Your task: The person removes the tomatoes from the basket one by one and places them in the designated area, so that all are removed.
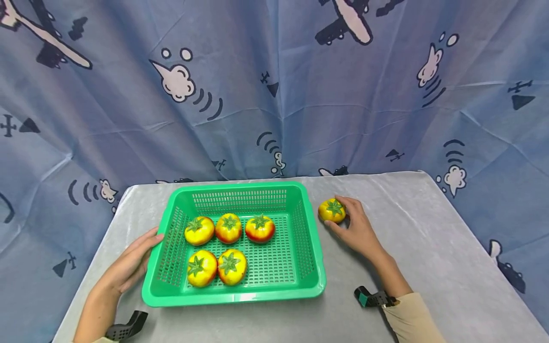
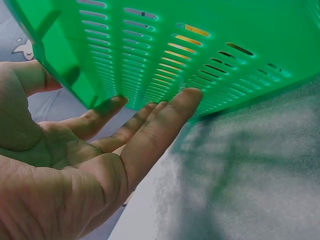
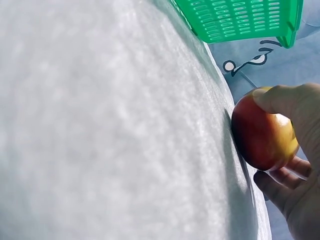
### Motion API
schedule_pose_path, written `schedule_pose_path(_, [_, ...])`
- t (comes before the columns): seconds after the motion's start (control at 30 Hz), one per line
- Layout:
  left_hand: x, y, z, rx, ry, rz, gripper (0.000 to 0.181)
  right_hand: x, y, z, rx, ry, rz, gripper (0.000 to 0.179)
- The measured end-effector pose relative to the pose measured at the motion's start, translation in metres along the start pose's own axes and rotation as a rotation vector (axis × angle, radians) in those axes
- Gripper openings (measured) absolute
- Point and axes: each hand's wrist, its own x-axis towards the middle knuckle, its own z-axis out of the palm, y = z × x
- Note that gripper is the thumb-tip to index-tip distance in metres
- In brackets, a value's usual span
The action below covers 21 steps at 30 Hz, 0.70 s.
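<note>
A green plastic basket point(image 1: 280, 295) with slotted walls stands on the table. Several yellow-and-red tomatoes with green leafy tops lie in it, in two rows; one is the tomato point(image 1: 232, 267) at the front. My left hand point(image 1: 130, 263) holds the basket's left side, thumb over the rim and fingers against the outer wall, as the left wrist view shows from below. To the right of the basket, my right hand point(image 1: 356, 226) grips another tomato point(image 1: 329, 212) between thumb and fingers. In the right wrist view this tomato point(image 3: 262, 132) is close against the tablecloth.
A pale grey cloth point(image 1: 429, 267) covers the table. Behind it hangs a blue curtain point(image 1: 240, 85) printed with planes and clouds. Each wrist wears a black strap device, such as the right device point(image 1: 374, 297).
</note>
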Motion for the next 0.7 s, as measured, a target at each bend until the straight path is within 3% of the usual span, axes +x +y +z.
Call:
schedule_pose_path(0.3, [0.0000, -0.0011, 0.0009, 0.000, 0.019, -0.015, 0.067, -0.0009, -0.0011, -0.0009, -0.012, -0.003, -0.006, 0.077])
schedule_pose_path(0.7, [0.0003, -0.0014, 0.0014, 0.012, -0.015, -0.001, 0.069, -0.0017, -0.0082, -0.0039, -0.081, 0.024, -0.043, 0.077])
